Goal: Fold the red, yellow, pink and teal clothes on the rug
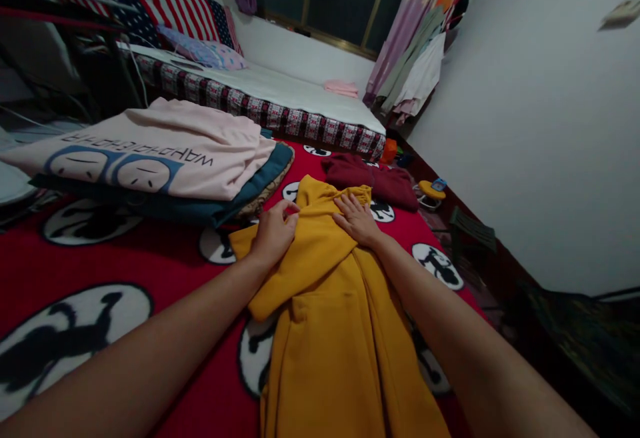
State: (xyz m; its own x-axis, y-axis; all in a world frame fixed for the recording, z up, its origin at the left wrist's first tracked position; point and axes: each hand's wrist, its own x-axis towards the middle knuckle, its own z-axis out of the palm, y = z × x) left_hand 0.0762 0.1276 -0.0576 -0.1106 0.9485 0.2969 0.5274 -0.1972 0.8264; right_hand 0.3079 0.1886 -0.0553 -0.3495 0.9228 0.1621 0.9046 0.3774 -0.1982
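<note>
Standing leftmost: folded clothes [195, 145], liable to slump if knocked. Left hand [277, 228]: half-curled at yellow garment [325, 345], any pinch indiscernible. Yellow garment: on red blanket [170, 265], may crease if dragged unevenly. Right hand [357, 220]: spread flat upon it, gripping nothing.

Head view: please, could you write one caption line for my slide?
Left hand and right hand at a yellow garment on a red blanket, beside stacked clothes.

Was blocked on the left by the pile [165, 138], just beyond the right hand [357, 219] by the maroon top [393, 188], and farther right by the wall [550, 125]. Could pass low over the blanket [175, 271] between pile and left forearm [135, 368].
</note>
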